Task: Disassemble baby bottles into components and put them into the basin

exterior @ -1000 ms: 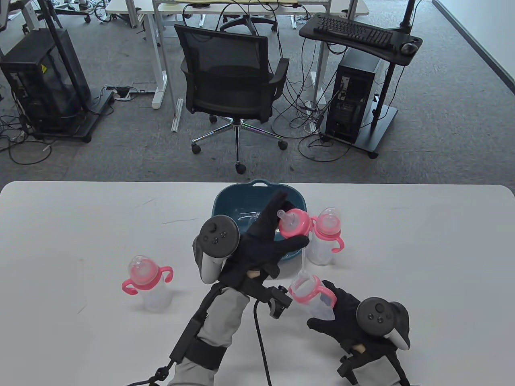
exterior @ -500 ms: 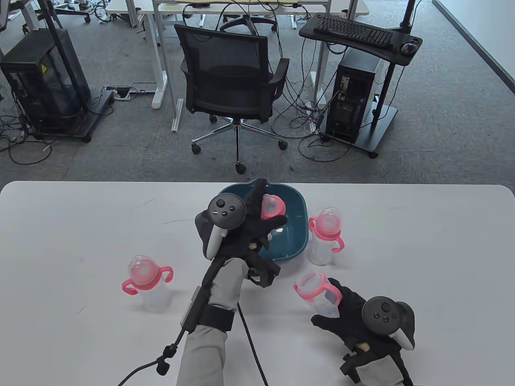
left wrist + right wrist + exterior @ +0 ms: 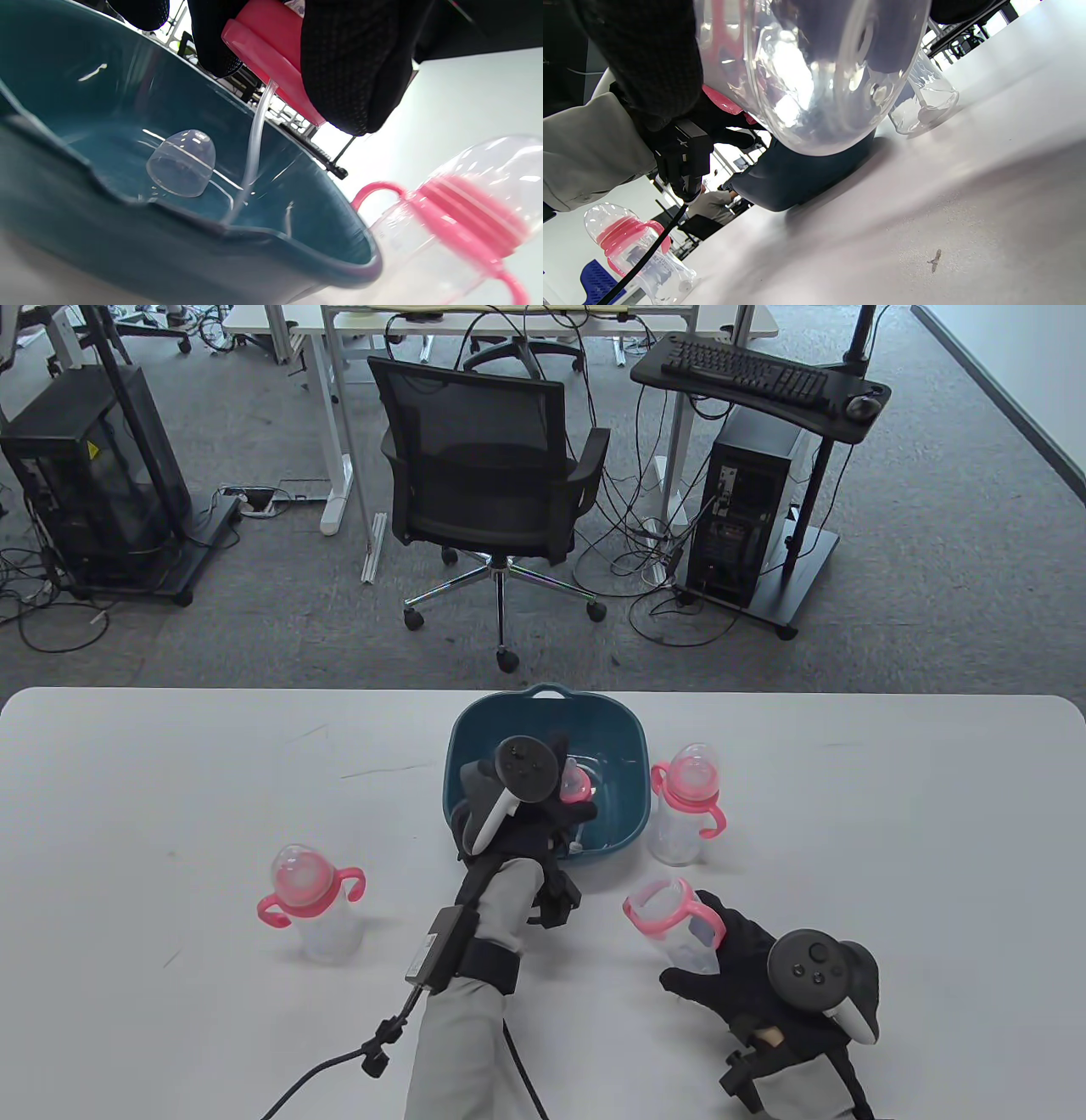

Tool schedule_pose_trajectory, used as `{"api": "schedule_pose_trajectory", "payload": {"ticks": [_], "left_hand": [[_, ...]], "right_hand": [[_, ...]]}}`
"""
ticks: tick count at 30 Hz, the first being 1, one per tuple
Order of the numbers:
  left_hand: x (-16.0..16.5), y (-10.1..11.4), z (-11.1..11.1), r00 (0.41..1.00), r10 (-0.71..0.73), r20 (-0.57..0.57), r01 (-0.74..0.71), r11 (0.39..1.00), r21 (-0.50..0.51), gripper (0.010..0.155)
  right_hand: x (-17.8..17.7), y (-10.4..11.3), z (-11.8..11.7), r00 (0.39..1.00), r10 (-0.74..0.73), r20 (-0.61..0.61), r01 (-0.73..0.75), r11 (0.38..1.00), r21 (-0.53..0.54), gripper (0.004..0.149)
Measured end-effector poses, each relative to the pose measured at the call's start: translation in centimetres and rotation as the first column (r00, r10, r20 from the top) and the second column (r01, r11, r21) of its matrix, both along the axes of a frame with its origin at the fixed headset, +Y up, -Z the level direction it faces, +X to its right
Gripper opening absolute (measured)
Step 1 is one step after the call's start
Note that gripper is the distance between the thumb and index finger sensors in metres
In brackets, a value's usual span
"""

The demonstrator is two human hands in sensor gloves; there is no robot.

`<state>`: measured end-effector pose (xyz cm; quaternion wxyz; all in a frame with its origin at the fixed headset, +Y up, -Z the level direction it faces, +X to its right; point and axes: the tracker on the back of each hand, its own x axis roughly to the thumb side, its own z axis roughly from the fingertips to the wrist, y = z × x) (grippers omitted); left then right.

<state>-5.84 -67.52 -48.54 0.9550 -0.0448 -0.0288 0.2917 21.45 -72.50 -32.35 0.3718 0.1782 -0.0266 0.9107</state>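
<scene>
My left hand [image 3: 560, 802] reaches down into the teal basin [image 3: 632, 814] and grips a pink nipple collar [image 3: 575, 785] [image 3: 271, 46]; its clear straw [image 3: 253, 148] trails to the basin floor. A clear dome cap [image 3: 182, 163] lies inside the basin [image 3: 212, 250]. My right hand [image 3: 730, 950] holds an open clear bottle body [image 3: 683, 933] [image 3: 814, 72] with a pink handle ring [image 3: 657, 909], tilted, at the front right. An assembled bottle [image 3: 685, 802] stands just right of the basin. Another assembled bottle [image 3: 310, 903] stands at the left.
The white table [image 3: 891, 831] stretches wide on both sides of the basin. A black cable [image 3: 322, 1069] runs from my left sleeve to the front edge. An office chair [image 3: 488, 475] and desks stand beyond the table's far edge.
My left hand has carried the pink collar with its straw from beside the right bottle to over the basin, then lowered it inside. My right hand with the bottle body shifted slightly right.
</scene>
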Motion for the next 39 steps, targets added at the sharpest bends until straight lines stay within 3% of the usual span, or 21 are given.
{"api": "schedule_pose_trajectory", "payload": {"ticks": [14,21,27,32,39], "left_hand": [[-0.1,-3.5,-1.1,0.988,-0.151,-0.021,0.148,0.981,-0.126,0.091],[-0.3,-4.2,-1.6,0.981,-0.193,-0.03,0.184,0.965,-0.185,0.09],[-0.3,-3.0,-1.3,0.986,-0.165,-0.028,0.158,0.973,-0.169,0.089],[-0.2,-0.8,-0.4,0.992,-0.128,-0.013,0.126,0.987,-0.1,0.088],[0.0,3.2,2.7,0.995,-0.038,0.091,0.032,0.997,0.077,0.083]], "right_hand": [[0.1,0.0,0.0,1.0,0.001,0.0,-0.001,1.0,-0.004,0.091],[0.1,0.0,0.0,1.0,0.004,0.001,-0.004,1.0,-0.011,0.091],[0.1,0.0,-0.1,1.0,0.003,0.001,-0.003,1.0,-0.012,0.091],[0.1,0.0,-0.1,1.0,0.002,0.003,-0.002,1.0,-0.01,0.091],[0.0,0.0,0.0,1.0,0.001,-0.005,-0.001,1.0,-0.01,0.091]]}}
